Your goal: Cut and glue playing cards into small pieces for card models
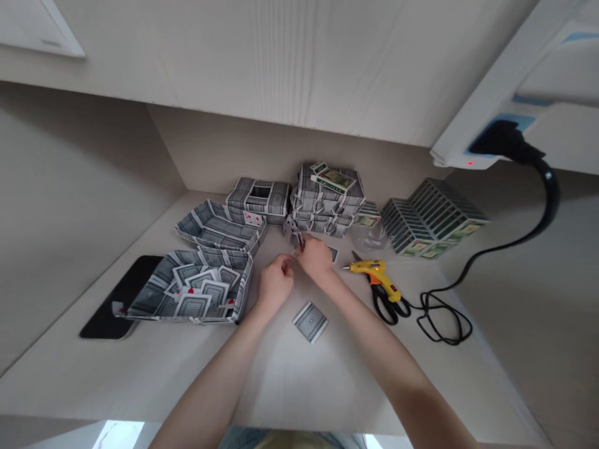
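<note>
My right hand (315, 257) is closed on a playing card (294, 229), which juts forward past its fingertips and looks bent or tilted up. Just beside it, my left hand (276, 278) has its fingers curled together; whether anything is pinched there is hidden. Between my forearms a single patterned card (311, 322) lies face down. Another card (333, 253) shows partly behind my right hand. To the left, an open tray made of cards (244, 293) holds several loose playing cards (215, 293).
Behind are a second card-built tray (210, 227), a box with an opening (238, 198) and stacked card boxes (318, 199). Rightward lie a yellow glue gun (374, 272), black-handled scissors (388, 310), a cord (461, 333) and card packs (421, 218). A phone (110, 312) lies left.
</note>
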{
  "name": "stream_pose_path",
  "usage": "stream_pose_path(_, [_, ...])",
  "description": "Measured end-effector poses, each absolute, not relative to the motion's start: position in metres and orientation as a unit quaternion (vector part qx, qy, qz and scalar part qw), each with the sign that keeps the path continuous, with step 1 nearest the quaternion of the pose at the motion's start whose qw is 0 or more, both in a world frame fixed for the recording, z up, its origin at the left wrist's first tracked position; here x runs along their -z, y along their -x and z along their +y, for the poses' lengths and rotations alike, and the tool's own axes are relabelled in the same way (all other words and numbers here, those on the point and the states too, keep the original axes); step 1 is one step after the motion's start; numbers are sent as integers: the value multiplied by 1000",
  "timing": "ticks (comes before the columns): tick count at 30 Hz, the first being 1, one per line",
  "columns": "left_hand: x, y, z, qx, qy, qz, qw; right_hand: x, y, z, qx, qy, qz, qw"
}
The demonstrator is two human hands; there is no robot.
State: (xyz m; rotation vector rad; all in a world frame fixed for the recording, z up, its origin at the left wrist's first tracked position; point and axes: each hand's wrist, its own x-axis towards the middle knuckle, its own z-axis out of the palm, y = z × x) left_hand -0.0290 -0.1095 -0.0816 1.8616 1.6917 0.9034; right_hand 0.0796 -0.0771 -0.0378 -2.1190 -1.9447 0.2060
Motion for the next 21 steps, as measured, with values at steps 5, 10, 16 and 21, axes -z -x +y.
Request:
stream_pose_path(5, [76,27,-110,-433,-625,601,246,43,-86,-90,-146,630,-732,216])
stream_pose_path(10, [76,27,-108,-459,-595,596,283,42,-107,-108,-159,604,-721,300])
stream_pose_path(16, [73,27,-109,-461,-596,582,306,50,-179,-153,1,685,-650,331])
stream_pose_path(21, [74,26,-110,-453,-602,583,305,76,-242,-190,146,727,-627,238])
